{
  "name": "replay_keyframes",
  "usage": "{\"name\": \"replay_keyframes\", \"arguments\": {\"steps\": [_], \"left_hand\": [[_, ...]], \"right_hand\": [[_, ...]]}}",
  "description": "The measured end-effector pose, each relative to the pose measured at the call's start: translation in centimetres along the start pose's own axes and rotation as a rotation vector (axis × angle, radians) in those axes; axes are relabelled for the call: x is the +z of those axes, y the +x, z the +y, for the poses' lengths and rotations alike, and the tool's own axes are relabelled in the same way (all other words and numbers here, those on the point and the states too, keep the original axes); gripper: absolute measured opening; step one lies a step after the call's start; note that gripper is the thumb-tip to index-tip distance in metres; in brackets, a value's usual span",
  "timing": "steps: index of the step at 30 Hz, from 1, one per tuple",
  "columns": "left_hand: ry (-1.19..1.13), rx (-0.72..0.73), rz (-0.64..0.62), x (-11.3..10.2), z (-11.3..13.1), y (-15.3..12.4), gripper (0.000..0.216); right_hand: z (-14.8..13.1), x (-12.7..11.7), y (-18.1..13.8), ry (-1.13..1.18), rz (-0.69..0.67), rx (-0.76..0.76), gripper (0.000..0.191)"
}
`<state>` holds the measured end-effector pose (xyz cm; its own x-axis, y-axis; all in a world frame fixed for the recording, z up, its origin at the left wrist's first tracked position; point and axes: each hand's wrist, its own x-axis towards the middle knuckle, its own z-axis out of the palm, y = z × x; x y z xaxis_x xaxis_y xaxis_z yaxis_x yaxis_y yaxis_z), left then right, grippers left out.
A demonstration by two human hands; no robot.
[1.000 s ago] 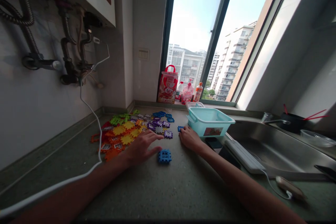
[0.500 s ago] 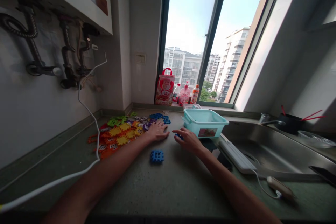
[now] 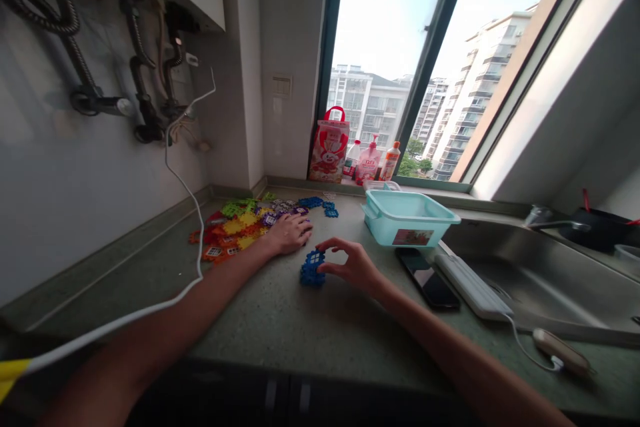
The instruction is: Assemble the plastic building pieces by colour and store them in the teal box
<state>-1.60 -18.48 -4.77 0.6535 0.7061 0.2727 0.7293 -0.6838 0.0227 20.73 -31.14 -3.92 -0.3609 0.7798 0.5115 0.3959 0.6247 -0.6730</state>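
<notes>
My right hand (image 3: pixel 353 265) pinches a blue plastic building tile (image 3: pixel 315 258) with thumb and fingers and holds it upright, right on top of another blue tile (image 3: pixel 310 275) lying on the counter. My left hand (image 3: pixel 289 233) rests on the near edge of a pile of coloured tiles (image 3: pixel 235 227) in orange, yellow, green and purple. Its fingers are stretched out flat over the pieces. A few more blue tiles (image 3: pixel 313 202) lie behind the pile.
A teal plastic tub (image 3: pixel 410 217) stands right of the hands, with a dark phone (image 3: pixel 427 277) and a white bar with a cord (image 3: pixel 470 285) in front of it. A steel sink (image 3: pixel 540 273) lies further right. A white cable (image 3: pixel 193 213) hangs along the left wall. A red bag (image 3: pixel 330 153) and bottles stand on the sill.
My right hand has come from beside the tub toward me with a blue tile, to the blue tile on the counter. My left hand has stayed on the pile. The camera has shifted.
</notes>
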Motion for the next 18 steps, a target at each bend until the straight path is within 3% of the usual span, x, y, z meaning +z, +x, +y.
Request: {"name": "replay_keyframes", "arguments": {"steps": [12,15,18], "left_hand": [[-0.011,-0.032,0.007,-0.2,-1.9,-1.0,0.042],[-0.013,-0.038,-0.02,-0.8,-1.8,-1.2,0.047],[-0.032,-0.04,-0.001,-1.8,-1.5,-0.5,0.053]], "right_hand": [[-0.2,-0.1,-0.5,-0.089,-0.178,-0.063,0.031],[1.6,-0.7,-0.3,-0.096,-0.098,-0.037,0.029],[5.2,-1.5,0.9,-0.187,0.053,0.067,0.034]]}}
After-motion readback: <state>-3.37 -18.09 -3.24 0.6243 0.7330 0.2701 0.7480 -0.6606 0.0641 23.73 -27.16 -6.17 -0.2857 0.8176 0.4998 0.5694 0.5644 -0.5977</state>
